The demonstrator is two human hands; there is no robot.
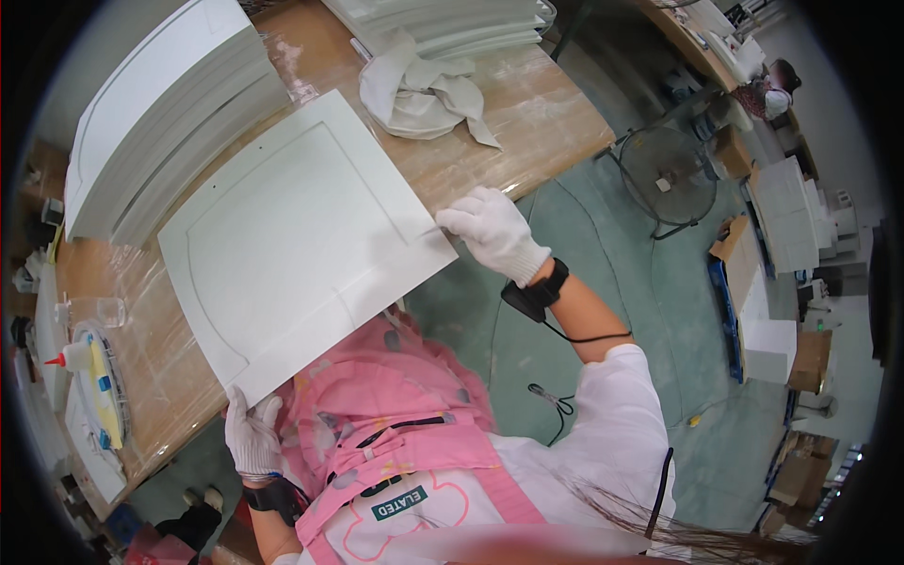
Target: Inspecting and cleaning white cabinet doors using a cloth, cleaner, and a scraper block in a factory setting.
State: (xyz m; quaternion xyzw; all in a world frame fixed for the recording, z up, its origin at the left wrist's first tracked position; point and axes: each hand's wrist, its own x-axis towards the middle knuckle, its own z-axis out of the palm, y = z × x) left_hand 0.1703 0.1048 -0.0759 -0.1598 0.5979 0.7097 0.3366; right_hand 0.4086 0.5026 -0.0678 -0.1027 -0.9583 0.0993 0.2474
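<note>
A flat white panel (pixel 292 245) with a grooved border lies tilted across the near edge of the table, its near side reaching past the edge toward my pink apron. My left hand (pixel 252 435), in a white knit glove, grips the panel's near left corner, the thumb held apart from the fingers. At the right corner, my gloved right hand (pixel 494 231) has its fingers closed on the panel's edge. Both wrists wear black straps. Small dark specks show on the panel's upper left surface.
A tall stack of white panels (pixel 179 122) stands at the back left, another stack (pixel 443 28) at the far edge. A crumpled white cloth (pixel 414 89) lies on the wooden table (pixel 546 122). A red-tipped bottle (pixel 71 358) is at left; a round fan (pixel 669 174) stands right.
</note>
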